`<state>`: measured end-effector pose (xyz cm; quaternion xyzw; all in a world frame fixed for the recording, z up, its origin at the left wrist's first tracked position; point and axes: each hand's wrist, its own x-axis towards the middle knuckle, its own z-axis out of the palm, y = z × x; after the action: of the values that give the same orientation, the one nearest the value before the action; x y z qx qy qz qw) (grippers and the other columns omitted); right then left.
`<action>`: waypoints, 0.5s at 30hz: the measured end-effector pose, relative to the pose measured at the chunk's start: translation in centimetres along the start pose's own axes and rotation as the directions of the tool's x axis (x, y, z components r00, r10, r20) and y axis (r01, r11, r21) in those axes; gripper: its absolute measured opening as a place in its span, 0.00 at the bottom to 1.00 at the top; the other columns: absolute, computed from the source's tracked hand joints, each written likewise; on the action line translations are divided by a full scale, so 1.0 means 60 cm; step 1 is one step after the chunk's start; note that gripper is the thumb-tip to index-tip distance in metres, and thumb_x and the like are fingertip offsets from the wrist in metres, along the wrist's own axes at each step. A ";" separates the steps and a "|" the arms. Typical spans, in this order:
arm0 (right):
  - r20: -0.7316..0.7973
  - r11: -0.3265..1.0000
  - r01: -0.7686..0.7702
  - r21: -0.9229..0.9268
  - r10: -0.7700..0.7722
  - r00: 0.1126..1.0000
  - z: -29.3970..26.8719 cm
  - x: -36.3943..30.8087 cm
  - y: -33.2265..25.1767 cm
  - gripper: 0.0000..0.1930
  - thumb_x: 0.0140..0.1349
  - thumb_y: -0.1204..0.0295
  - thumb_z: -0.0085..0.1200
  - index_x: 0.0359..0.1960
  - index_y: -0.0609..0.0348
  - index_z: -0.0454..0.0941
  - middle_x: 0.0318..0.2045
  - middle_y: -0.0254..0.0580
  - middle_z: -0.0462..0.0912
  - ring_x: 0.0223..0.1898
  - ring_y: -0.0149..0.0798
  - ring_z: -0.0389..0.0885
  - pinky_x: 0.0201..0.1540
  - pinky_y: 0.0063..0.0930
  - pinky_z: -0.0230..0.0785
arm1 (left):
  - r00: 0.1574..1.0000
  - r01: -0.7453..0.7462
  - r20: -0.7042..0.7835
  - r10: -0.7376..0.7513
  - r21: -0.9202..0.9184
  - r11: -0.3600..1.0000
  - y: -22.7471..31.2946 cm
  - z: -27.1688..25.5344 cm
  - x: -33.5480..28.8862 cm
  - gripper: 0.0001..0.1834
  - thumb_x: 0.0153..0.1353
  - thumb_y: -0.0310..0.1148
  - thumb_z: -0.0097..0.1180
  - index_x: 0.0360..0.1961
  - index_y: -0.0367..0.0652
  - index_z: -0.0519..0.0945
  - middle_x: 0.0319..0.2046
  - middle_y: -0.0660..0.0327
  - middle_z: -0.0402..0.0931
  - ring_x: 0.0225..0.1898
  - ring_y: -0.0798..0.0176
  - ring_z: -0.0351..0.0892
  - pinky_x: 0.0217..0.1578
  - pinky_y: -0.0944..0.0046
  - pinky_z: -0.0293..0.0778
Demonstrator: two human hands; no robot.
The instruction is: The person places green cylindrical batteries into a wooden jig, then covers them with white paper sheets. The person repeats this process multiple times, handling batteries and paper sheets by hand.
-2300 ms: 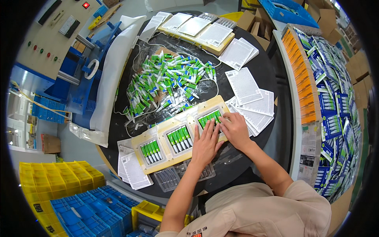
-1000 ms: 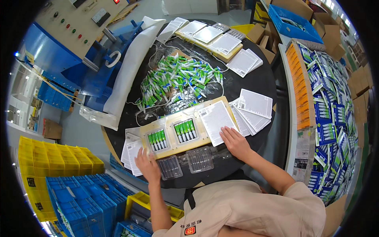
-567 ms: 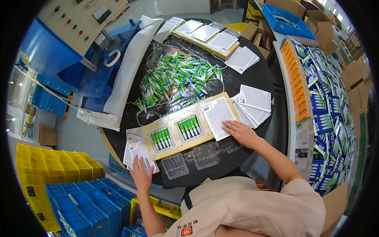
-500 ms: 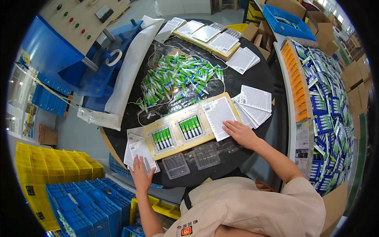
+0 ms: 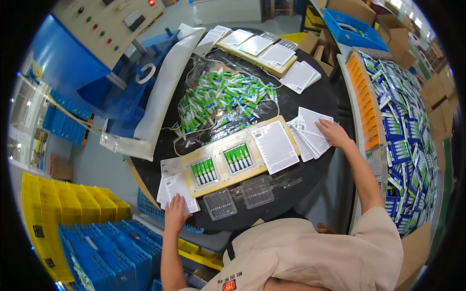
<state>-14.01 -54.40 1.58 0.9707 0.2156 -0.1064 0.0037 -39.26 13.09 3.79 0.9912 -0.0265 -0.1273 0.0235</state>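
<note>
My left hand (image 5: 175, 213) lies with fingers spread on the lower edge of some white printed cards (image 5: 174, 188) at the table's near left. On the right, my right hand (image 5: 333, 134) has its fingers stretched onto a fanned stack of white cards (image 5: 311, 127). Between them sits a cream-yellow holder frame (image 5: 233, 181). Two of its openings carry clear trays of green-and-white tubes (image 5: 238, 157) with white caps. One white card (image 5: 275, 146) covers the frame's right end. In front of it are two clear plastic trays (image 5: 257, 191) without tubes.
A heap of green-and-white tubes (image 5: 223, 97) covers the middle of the round black table (image 5: 318, 92). Behind it stands a second frame (image 5: 230, 52) with cards. A blue machine (image 5: 73, 58) borders the left; packed blue cards (image 5: 400, 136) fill a box at right. Crates (image 5: 97, 252) stand lower left.
My right hand has moved right, from the card on the frame to the fanned card stack. My left hand stays on the left cards. The whole view has shifted slightly.
</note>
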 end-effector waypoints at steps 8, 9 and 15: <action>0.030 0.984 0.175 -0.025 -0.174 0.984 -0.020 -0.030 0.022 0.38 0.56 0.86 0.51 0.72 0.59 0.61 0.74 0.52 0.62 0.74 0.48 0.62 0.72 0.40 0.62 | 0.986 -0.161 0.077 0.151 0.156 0.975 -0.010 0.001 -0.011 0.31 0.66 0.35 0.58 0.67 0.35 0.66 0.71 0.46 0.64 0.70 0.45 0.66 0.68 0.45 0.65; 0.033 0.985 0.152 0.077 -0.155 0.987 -0.027 -0.035 0.027 0.36 0.56 0.86 0.50 0.70 0.60 0.65 0.72 0.53 0.65 0.73 0.48 0.65 0.71 0.40 0.63 | 0.988 -0.147 0.081 0.134 0.198 0.969 -0.007 -0.006 -0.016 0.29 0.67 0.33 0.55 0.67 0.34 0.66 0.70 0.45 0.65 0.70 0.45 0.66 0.68 0.45 0.65; -0.465 0.987 0.147 0.066 -0.100 0.879 -0.038 -0.044 0.011 0.19 0.57 0.84 0.51 0.52 0.64 0.80 0.53 0.54 0.84 0.57 0.53 0.82 0.62 0.43 0.73 | 0.890 0.038 -0.455 -0.027 0.013 0.999 0.025 -0.064 -0.035 0.24 0.68 0.23 0.47 0.65 0.30 0.68 0.64 0.43 0.72 0.66 0.43 0.72 0.67 0.46 0.66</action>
<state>-15.59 -55.99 4.31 0.9514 0.2660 0.1162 -0.1024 -40.41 11.89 8.09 0.9940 -0.0050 0.1077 0.0162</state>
